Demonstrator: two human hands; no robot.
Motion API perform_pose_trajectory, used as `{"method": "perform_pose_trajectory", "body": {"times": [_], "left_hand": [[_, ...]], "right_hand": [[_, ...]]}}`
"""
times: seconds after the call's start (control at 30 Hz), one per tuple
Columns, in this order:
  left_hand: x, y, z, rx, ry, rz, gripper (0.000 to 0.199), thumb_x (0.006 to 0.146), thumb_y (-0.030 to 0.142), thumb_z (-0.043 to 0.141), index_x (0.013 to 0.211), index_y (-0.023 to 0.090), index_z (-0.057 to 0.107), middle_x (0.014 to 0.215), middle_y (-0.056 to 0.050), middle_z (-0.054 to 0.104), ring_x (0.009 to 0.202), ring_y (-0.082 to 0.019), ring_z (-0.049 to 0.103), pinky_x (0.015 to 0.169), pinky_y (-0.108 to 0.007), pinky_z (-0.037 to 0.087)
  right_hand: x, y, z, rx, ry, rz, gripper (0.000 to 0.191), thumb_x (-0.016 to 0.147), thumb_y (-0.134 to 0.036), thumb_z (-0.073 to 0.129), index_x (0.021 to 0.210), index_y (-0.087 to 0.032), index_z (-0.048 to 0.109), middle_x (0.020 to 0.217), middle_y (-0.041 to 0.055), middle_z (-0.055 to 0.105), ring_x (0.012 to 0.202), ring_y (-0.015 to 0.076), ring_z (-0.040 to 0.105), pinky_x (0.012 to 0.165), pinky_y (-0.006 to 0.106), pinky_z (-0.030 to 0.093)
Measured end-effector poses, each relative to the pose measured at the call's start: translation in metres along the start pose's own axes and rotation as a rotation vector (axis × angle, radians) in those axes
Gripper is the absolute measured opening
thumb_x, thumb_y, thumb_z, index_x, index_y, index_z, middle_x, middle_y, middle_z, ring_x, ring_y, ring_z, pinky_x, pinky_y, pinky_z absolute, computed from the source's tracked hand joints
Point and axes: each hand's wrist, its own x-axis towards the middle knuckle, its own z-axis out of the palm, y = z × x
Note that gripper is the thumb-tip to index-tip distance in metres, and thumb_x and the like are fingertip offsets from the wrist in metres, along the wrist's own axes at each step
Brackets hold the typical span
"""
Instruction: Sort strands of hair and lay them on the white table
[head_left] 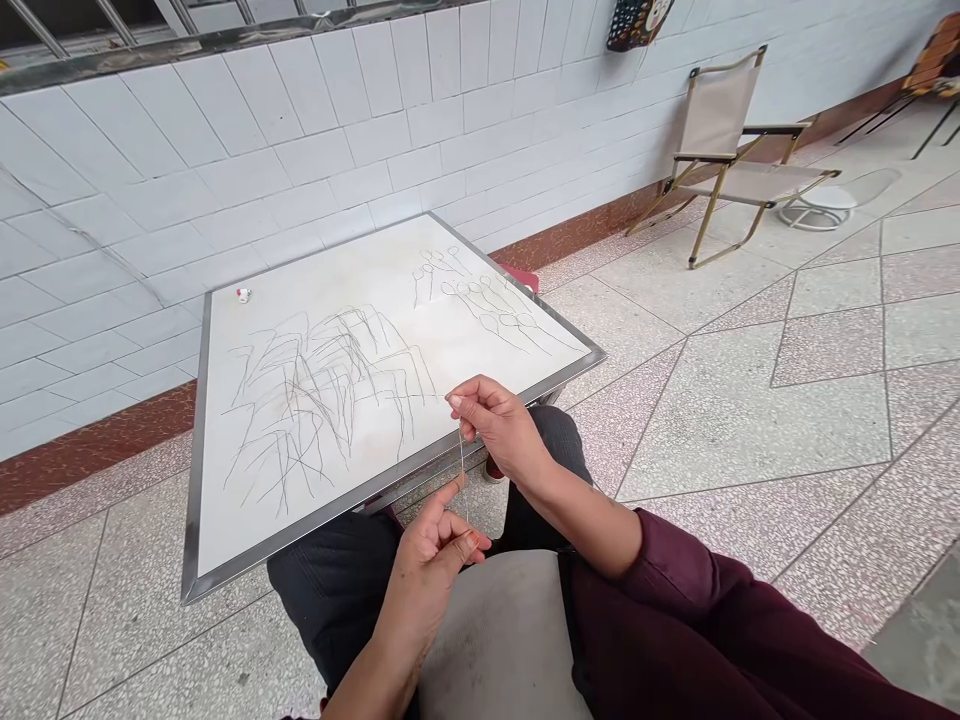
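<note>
R hand (495,425): pinching thin strand (462,450), top
L hand (431,555): pinching it lower
Looped strands (487,290): nr table (382,445) R edge
Red-wht bit (244,295): far-L corner, I can't read it

A white glazed tile wall (360,125) with a reddish-brown baseboard (577,230) runs behind a square white table with a grey metal rim (352,240). Metal window bars (112,22) show at upper left. A beige folding armchair (720,110) stands on the speckled terrazzo floor (795,430), in even light.

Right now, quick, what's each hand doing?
Left hand: closed, pinching the lower part of a thin strand.
Right hand: closed, pinching the strand's upper part.
</note>
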Motion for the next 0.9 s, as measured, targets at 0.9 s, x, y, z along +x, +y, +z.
{"method": "perform_pose_trajectory", "body": {"times": [0.9], "left_hand": [[0.049, 0.025, -0.007, -0.398, 0.213, 0.346, 0.05, 0.072, 0.027, 0.081, 0.121, 0.024, 0.066, 0.101, -0.004, 0.071, 0.096, -0.017, 0.063, 0.085, -0.03, 0.045]], "right_hand": [[-0.016, -0.004, 0.01, -0.236, -0.265, 0.037, 0.032, 0.079, -0.025, 0.067, 0.096, -0.025, 0.041, 0.067, -0.0089, 0.061, 0.05, 0.0101, 0.053, 0.047, 0.021, 0.041]]}}
